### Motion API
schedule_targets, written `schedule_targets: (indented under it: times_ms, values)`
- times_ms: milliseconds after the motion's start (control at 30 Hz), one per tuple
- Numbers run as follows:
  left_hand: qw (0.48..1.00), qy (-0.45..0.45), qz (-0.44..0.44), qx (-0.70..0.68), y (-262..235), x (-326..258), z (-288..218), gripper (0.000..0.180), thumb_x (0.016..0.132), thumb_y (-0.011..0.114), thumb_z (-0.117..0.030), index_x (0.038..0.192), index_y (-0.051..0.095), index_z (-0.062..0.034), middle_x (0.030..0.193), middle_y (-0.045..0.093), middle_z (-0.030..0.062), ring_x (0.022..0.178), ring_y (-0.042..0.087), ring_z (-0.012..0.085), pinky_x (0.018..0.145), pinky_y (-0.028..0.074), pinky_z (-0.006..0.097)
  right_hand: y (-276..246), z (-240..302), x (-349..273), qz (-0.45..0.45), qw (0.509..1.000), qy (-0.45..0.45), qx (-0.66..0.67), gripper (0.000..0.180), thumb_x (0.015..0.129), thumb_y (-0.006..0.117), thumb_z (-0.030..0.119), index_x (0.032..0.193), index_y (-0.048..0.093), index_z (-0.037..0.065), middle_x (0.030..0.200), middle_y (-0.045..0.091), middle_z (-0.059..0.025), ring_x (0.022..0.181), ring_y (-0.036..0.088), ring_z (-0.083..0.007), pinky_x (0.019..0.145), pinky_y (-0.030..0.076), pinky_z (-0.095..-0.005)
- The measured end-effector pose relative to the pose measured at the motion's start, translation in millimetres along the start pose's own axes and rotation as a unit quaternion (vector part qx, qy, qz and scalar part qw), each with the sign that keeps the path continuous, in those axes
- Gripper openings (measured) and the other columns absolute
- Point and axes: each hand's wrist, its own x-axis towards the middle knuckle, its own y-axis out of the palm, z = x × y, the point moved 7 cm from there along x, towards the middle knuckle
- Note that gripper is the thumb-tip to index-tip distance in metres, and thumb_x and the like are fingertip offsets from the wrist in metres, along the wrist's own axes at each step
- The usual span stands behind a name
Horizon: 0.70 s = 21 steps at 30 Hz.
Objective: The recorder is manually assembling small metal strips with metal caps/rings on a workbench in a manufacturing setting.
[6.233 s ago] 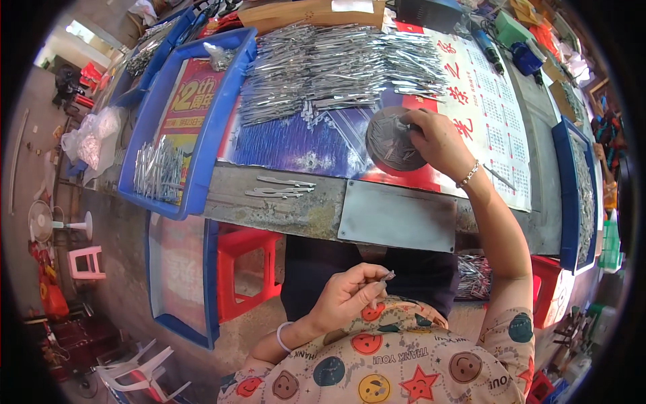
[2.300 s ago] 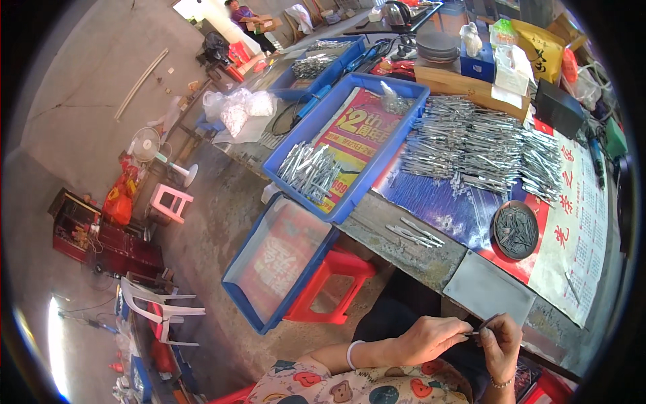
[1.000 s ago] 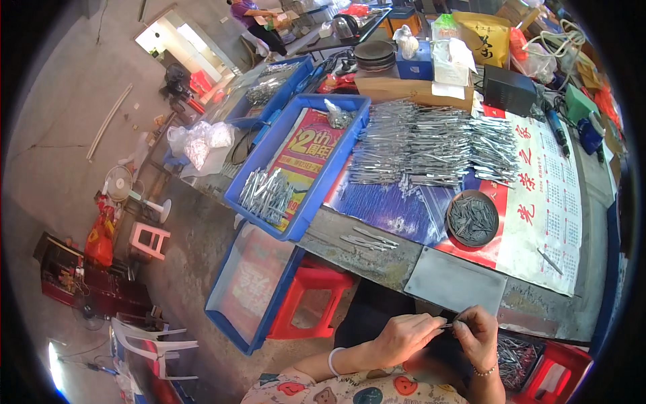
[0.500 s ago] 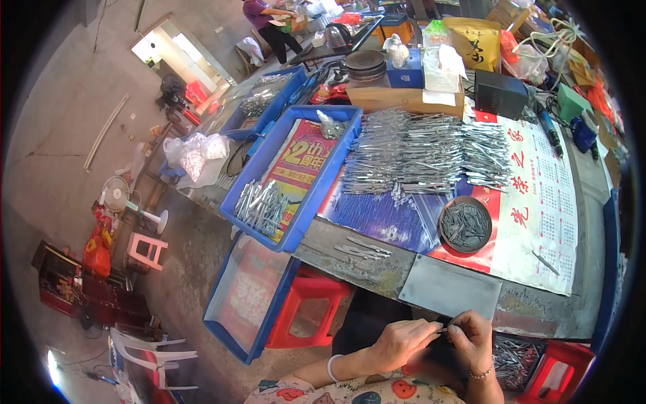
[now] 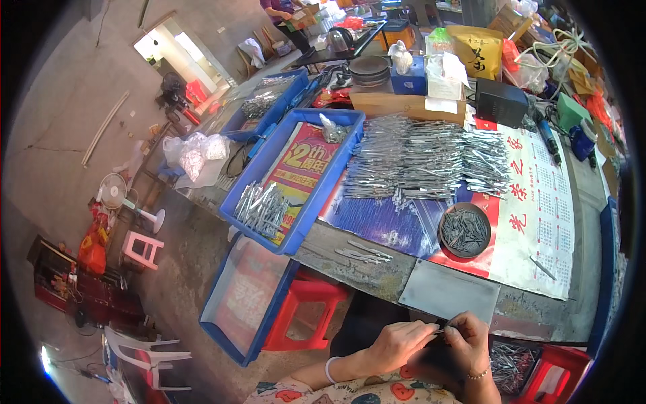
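Note:
My left hand [image 5: 402,345] and my right hand [image 5: 469,341] meet just off the front edge of the workbench. Fingertips of both are pinched together on a small thin metal piece [image 5: 440,330], mostly hidden by the fingers. Just beyond them a flat grey metal plate [image 5: 449,289] lies on the bench edge. A round dark bowl [image 5: 464,230] farther back is filled with small dark metal strips. Behind it, slender silvery metal pieces [image 5: 431,158] lie in several dense stacks on printed sheets. A few similar loose pieces [image 5: 363,252] rest left of the plate.
A blue tray [image 5: 296,242] with metal pieces and a small bag stands on the left of the bench. Below it are another blue tray [image 5: 252,360] and a red stool [image 5: 306,316]. A single strip [image 5: 542,268] lies on the calendar sheet. Another person [image 5: 286,23] holds a carton at the back.
My hands stay pinched together in nearly the same place. The person at the back has shifted rightward with the carton, and the whole view has moved slightly.

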Motion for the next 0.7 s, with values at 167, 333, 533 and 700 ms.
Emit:
schedule_targets:
  times_ms: [167,333,533,700]
  values:
    - [1.0,0.001,-0.006,-0.008,0.2,-2.4,1.3,0.024,0.078,0.068,-0.004,0.1,0.058,-0.0018,0.073,0.057,0.0097,0.063,0.06,0.0269,0.055,0.048,0.035,1.8,1.6,-0.9,-0.005,1.0,-0.011,0.0,0.01,0.08,0.065,0.004,0.079,0.057,-0.001,0.06,0.056,-0.0005,0.056,0.049,-0.0042,0.051,0.041,-0.0206]
    - [1.0,0.004,-0.003,0.001,-2.1,-2.3,-1.5,0.023,0.078,0.067,-0.003,0.1,0.058,-0.0017,0.072,0.056,0.0099,0.063,0.06,0.0273,0.054,0.047,0.035,1.9,-3.1,-2.5,-0.006,1.0,-0.011,-0.007,0.01,0.08,0.065,0.004,0.079,0.057,-0.001,0.06,0.057,-0.0013,0.056,0.051,-0.0048,0.051,0.042,-0.021]
    - [1.0,0.004,-0.007,-0.002,-2.2,-1.2,-2.3,0.022,0.079,0.067,-0.003,0.099,0.058,-0.0022,0.071,0.056,0.0097,0.062,0.059,0.0271,0.054,0.047,0.035,2.2,-1.8,-2.7,-0.01,1.0,-0.015,0.006,0.01,0.081,0.065,0.004,0.08,0.057,-0.002,0.062,0.06,-0.0029,0.057,0.054,-0.0057,0.053,0.043,-0.0212]
    - [1.0,0.004,0.009,0.018,2.8,-2.3,0.3,0.021,0.08,0.067,-0.006,0.099,0.058,-0.0021,0.075,0.058,0.0094,0.065,0.062,0.0257,0.057,0.049,0.034,1.5,-5.5,-2.4,-0.011,1.0,0.003,0.029,0.01,0.081,0.064,0.003,0.08,0.057,-0.002,0.063,0.06,-0.0028,0.058,0.055,-0.0059,0.053,0.044,-0.0211]
